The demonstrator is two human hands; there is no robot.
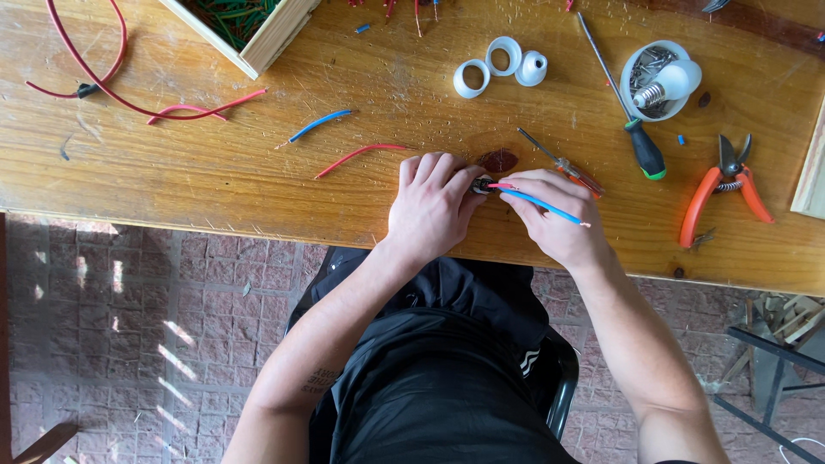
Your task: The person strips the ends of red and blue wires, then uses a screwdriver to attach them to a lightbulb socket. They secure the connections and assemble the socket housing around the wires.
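Wooden table (215,172) edge: both hands' fingers (447,176) pinch a small socket (482,184), wires (537,203) attached.

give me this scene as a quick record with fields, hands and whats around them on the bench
surface: wooden table
left hand: grips a small round fitting
right hand: pinches a blue wire and a red wire at the fitting
beside right hand: small orange screwdriver
far right: orange pruning shears
centre right: green-tipped screwdriver
cup: screws and a light bulb
top centre: white plastic rings
top left: wooden box
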